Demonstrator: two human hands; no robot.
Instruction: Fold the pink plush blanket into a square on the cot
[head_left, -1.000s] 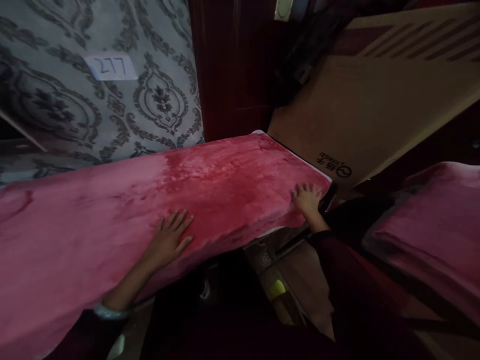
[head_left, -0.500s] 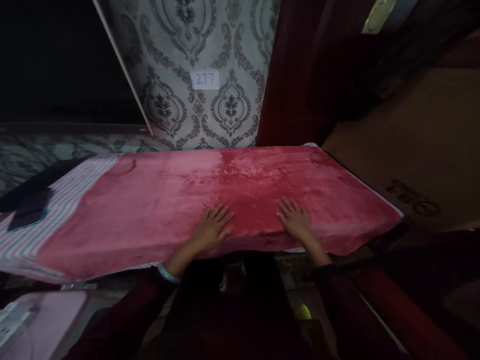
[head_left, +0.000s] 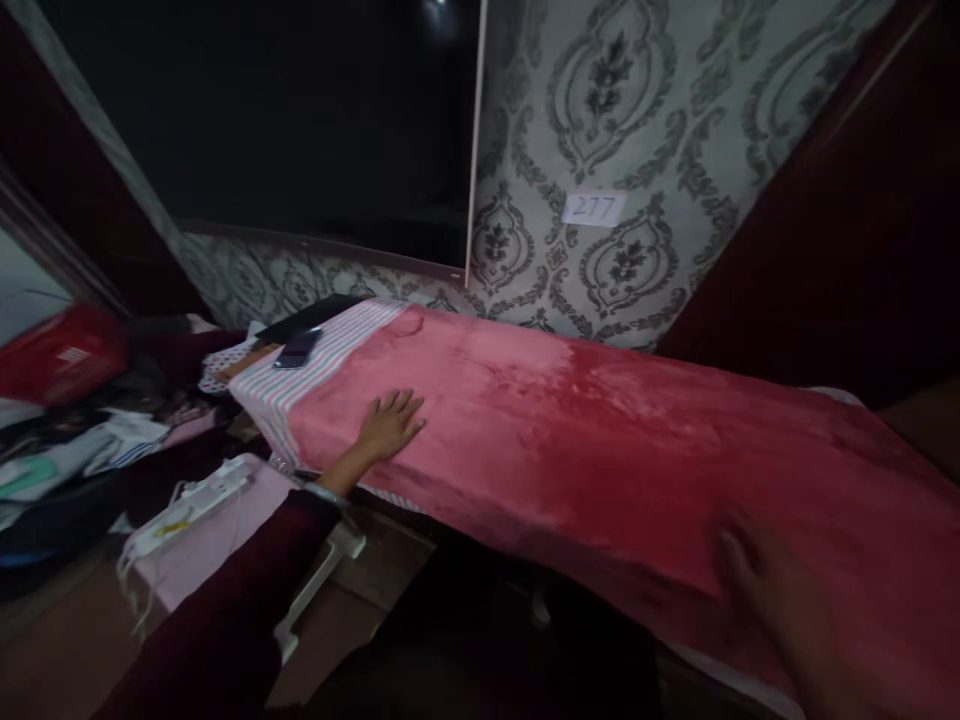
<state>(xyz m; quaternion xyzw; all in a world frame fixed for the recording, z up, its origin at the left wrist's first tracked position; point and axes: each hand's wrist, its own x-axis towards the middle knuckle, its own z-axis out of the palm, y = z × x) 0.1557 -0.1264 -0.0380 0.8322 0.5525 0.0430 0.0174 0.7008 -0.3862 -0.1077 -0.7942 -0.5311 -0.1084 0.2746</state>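
Observation:
A pink and red plush cloth (head_left: 525, 440) covers a long table against the wall. My left hand (head_left: 390, 425) lies flat on its paler left part, fingers spread, close to the front edge. Over the right part of the cloth is my right hand (head_left: 772, 570), smeared by motion, so its fingers are hard to make out. Under the plush piece, a striped cloth (head_left: 349, 335) shows at the left end. A dark phone (head_left: 298, 347) rests on those stripes, up and left of my left hand.
A large dark television screen (head_left: 300, 120) hangs over the table's left end. A paper marked 277 (head_left: 594, 208) is stuck to the patterned wallpaper. Lower left, a pink stool (head_left: 217, 545) holds a white power strip (head_left: 195, 510). Clothes and a red bag (head_left: 64, 355) are piled beyond.
The view has swung left. My left hand has slid left along the cloth toward the striped end, and my right hand has moved farther from it, toward the right.

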